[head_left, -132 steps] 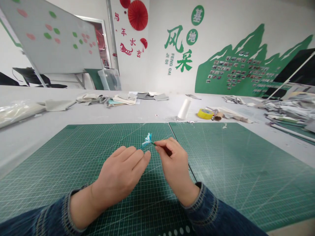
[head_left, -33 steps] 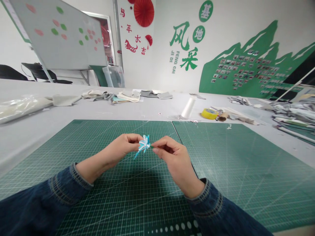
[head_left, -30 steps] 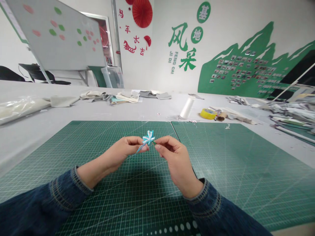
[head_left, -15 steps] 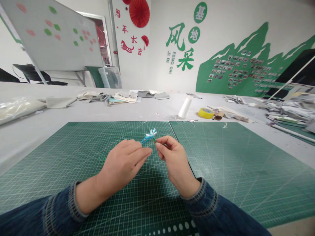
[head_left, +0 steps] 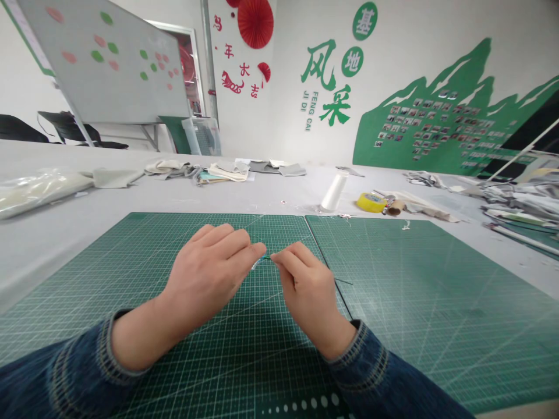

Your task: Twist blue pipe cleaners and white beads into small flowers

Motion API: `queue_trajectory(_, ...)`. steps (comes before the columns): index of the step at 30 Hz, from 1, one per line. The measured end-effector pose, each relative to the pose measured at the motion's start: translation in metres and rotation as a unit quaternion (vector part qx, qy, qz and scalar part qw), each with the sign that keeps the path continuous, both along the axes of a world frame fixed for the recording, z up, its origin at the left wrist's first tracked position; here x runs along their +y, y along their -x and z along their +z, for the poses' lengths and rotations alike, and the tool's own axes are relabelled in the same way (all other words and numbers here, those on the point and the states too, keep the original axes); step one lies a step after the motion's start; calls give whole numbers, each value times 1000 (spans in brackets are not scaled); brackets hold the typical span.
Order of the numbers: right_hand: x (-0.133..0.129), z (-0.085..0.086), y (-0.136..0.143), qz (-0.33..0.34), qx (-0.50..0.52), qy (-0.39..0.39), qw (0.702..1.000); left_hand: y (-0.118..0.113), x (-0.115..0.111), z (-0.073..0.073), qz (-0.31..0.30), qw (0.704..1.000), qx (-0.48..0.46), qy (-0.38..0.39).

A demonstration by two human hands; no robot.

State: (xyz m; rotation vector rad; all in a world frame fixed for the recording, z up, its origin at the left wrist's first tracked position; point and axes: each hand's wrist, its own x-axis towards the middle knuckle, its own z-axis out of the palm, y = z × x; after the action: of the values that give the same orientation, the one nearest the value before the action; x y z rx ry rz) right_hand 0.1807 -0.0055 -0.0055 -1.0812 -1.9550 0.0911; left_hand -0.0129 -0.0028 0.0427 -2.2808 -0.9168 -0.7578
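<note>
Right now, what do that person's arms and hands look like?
The left sleeve and right sleeve are dark blue denim, with rows of paler stitching around the cuffs. The left hand and right hand are bare: no gloves, and no rings on the fingers that show.

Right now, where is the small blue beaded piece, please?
In the head view, the blue beaded piece is near the centre, over the left green cutting mat, mostly hidden by the left hand, with a little showing towards the right hand.
</note>
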Motion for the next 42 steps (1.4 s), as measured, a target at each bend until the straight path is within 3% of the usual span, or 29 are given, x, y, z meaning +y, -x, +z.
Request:
queue_trajectory(5, -1, 1, 1, 41, -28, 0, 999, 5, 11, 6, -4, 995, -42, 87)
queue_trajectory(9, -2, 4, 1, 91, -8, 11, 996, 11, 23, 8, -16, 967, -118, 227)
queue_trajectory(13, -2, 6, 1, 138, 58, 44, 988, 18, 38, 6, -26, 891, -204, 405)
queue_trajectory(17, 0, 10, 2, 152, 156, 91, 972, 19, 46, -6, -73, 770, -297, 560)
queue_trajectory(20, 2, 11, 4, 135, 235, 136, 953, 15, 46, -20, -85, 690, -354, 625)
queue_trajectory(25, 6, 6, 6, 125, 388, 241, 881, 3, 40, -36, -117, 620, -411, 658)
queue_trajectory(29, 9, 3, 7, 130, 480, 282, 821, -6, 32, -38, -125, 593, -435, 665)
queue_trajectory(32, 10, 4, 7, 127, 511, 297, 797, -11, 27, -36, -116, 608, -433, 655)
queue_trajectory(34, 11, 5, 8, 124, 524, 310, 784, -14, 23, -33, -109, 646, -412, 633)
queue_trajectory(38, 11, 6, 8, 126, 537, 328, 767, -17, 15, -29, -77, 782, -330, 523)
queue_trajectory(42, 12, 2, 8, 121, 524, 330, 776, -17, 8, -31, -89, 917, -219, 322)
